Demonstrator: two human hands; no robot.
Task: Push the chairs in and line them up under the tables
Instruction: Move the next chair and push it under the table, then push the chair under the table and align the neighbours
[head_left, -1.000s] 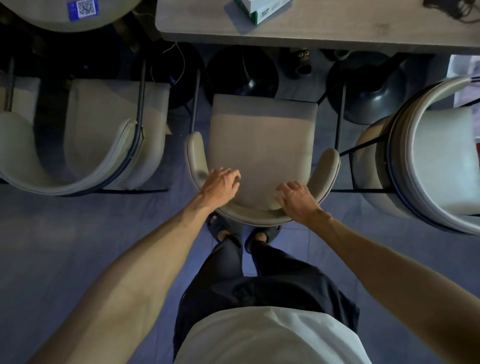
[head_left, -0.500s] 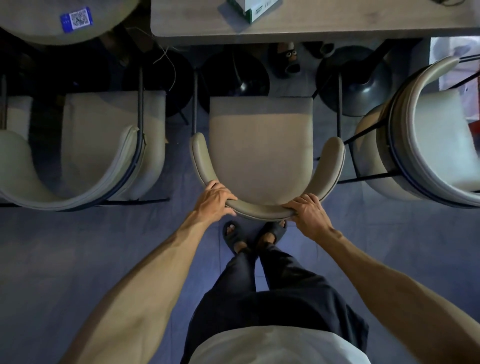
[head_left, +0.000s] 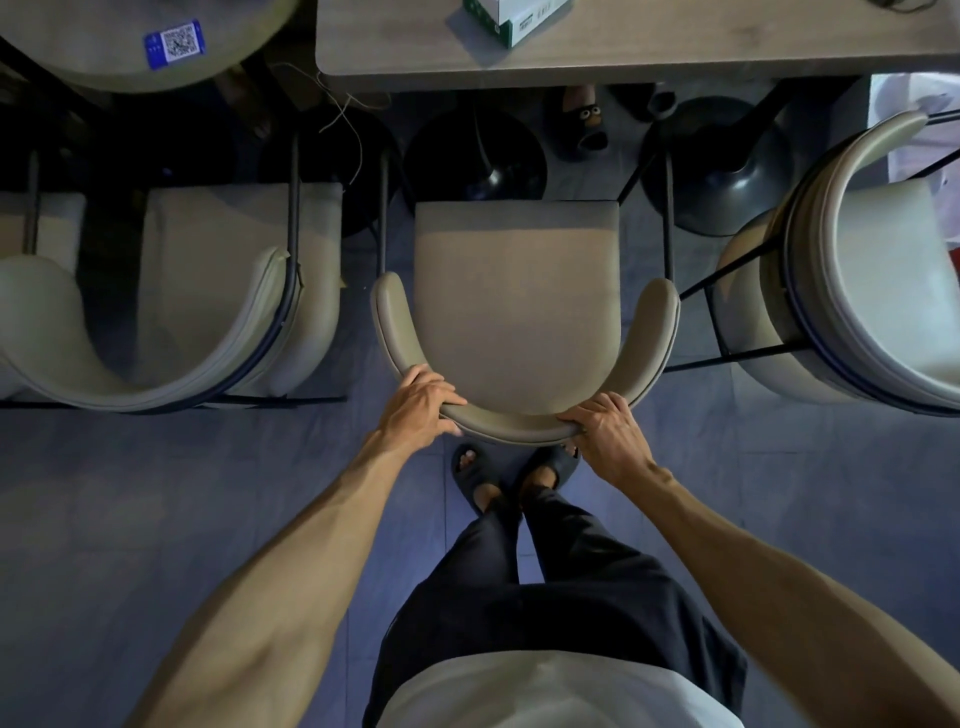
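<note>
Between the two hands curves the backrest (head_left: 514, 425) of the middle chair (head_left: 517, 301). The left hand (head_left: 421, 402) grips the rail's left bend, fingers curled over its top; the right hand (head_left: 605, 431) grips the right bend, fingers wrapped over the rim. Ahead of both hands, the seat's front edge stops short of the rectangular table (head_left: 675, 57), not yet under it. Left of the left hand stands another chair (head_left: 223, 291). Right of the right hand, a third chair (head_left: 883, 270) sits turned at an angle. Just behind the hands, the person's sandalled feet (head_left: 480, 475) stand close together.
</note>
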